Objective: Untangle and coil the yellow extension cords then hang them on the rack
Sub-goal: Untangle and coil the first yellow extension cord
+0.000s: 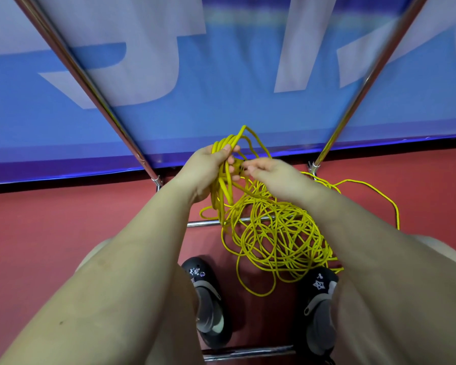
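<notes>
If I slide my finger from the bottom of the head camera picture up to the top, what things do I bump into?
Near to far: black shoes → loose yellow cord tangle on the red floor → left hand gripping gathered cord loops, right hand pinching a strand → blue banner behind the metal rack poles.

Blue banner [221, 101]: large pale letter shapes, cropped and blurred, not readable as any word.
Shoes [208, 299]: small star-like charms, no lettering.
Other text: none legible.

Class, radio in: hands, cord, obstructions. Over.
Left hand grips coiled loops. Right hand pinches a strand. Cord mostly tangled on floor, draped over rack bar. Nothing hung.
</notes>
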### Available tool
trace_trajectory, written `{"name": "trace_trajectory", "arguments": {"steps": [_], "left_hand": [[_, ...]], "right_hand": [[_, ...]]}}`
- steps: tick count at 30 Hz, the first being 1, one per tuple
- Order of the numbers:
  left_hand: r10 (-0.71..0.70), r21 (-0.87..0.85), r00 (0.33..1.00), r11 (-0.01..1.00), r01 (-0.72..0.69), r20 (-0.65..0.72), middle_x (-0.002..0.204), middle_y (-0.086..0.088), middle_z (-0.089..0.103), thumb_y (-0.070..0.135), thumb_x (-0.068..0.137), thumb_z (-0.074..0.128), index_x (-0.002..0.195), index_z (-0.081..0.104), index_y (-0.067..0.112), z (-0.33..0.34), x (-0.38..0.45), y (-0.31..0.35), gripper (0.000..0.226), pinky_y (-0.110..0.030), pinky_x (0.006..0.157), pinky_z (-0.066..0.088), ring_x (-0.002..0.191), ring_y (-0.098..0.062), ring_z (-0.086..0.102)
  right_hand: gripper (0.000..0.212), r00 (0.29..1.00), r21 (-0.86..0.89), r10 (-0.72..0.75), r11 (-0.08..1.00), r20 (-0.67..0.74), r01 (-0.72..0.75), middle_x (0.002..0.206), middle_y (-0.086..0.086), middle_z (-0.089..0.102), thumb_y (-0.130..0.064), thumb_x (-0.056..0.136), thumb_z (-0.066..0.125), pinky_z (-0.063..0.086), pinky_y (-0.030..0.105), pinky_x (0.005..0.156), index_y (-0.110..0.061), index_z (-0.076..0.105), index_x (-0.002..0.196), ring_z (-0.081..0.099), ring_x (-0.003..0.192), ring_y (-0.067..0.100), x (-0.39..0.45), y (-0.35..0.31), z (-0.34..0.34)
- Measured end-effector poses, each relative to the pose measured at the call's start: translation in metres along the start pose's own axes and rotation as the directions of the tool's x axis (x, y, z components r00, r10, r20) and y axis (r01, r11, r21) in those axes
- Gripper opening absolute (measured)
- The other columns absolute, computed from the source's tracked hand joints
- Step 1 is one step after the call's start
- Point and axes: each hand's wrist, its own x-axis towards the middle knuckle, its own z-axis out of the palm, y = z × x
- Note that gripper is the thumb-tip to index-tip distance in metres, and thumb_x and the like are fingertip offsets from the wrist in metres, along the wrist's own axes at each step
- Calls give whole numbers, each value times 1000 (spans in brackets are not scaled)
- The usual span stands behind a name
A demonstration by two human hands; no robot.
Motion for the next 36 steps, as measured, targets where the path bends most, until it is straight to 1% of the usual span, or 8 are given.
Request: {"name": "trace_trajectory", "arguments": {"steps": [3,7,16,26,29,31,33,36], "left_hand": [[6,-119,1000,993,-4,18,62,1,45,16,102,37,92,57,10,-6,2,3,23,-31,53,54,47,-9,47],[18,-279,998,960,-35,-62,52,5,45,16,103,34,87,53,10,-15,3,7,25,-21,45,46,43,-8,46],[-2,-403,969,910,-101,-248,48,8,44,20,103,36,83,51,15,-48,2,15,25,-19,46,45,41,-7,42],[11,-410,981,907,-92,-196,48,8,40,20,103,34,84,48,15,-51,-4,21,24,-17,45,41,38,-6,35],[20,-406,998,913,-45,-66,51,8,38,19,103,33,85,48,15,-50,-7,27,23,-15,40,36,37,-3,32],[7,-355,1000,935,-4,8,51,9,38,20,103,33,85,48,16,-47,-11,32,24,-13,37,31,36,-1,30],[-18,-298,997,954,38,70,51,10,37,22,102,33,85,49,17,-42,-14,36,24,-10,36,28,36,0,29],[-74,-247,986,963,110,151,51,9,36,22,101,33,85,49,17,-33,-15,37,24,-11,34,27,36,0,28]], "right_hand": [[24,994,-48,-27,998,109,32,103,-5,62,-21,98,45,39,21,87,-15,62,114,54,99,6,-5,4,11],[12,992,59,-124,991,18,122,73,9,45,-18,89,61,35,26,60,-25,62,79,39,67,18,-5,4,11],[18,998,-217,62,974,-25,-66,69,2,58,-24,88,63,38,13,50,-7,67,84,52,57,10,-6,42,-18],[28,977,-314,199,925,-73,-212,66,-3,58,-35,92,56,49,32,68,-23,62,67,57,65,18,-6,65,-25],[24,983,-371,184,914,16,-165,74,-1,59,-34,91,58,43,28,65,-14,68,82,55,70,18,-10,60,-17],[29,984,-306,172,940,39,-152,100,3,65,-36,90,58,47,28,78,-14,66,107,62,90,22,-8,54,-8],[49,989,-195,139,970,-44,-145,130,4,53,-38,87,62,43,30,95,-19,50,131,55,115,23,-6,42,-4],[80,961,-118,-3,993,-276,-31,146,5,33,-38,80,70,33,30,107,-21,28,145,37,132,18,-4,19,-5]]}}
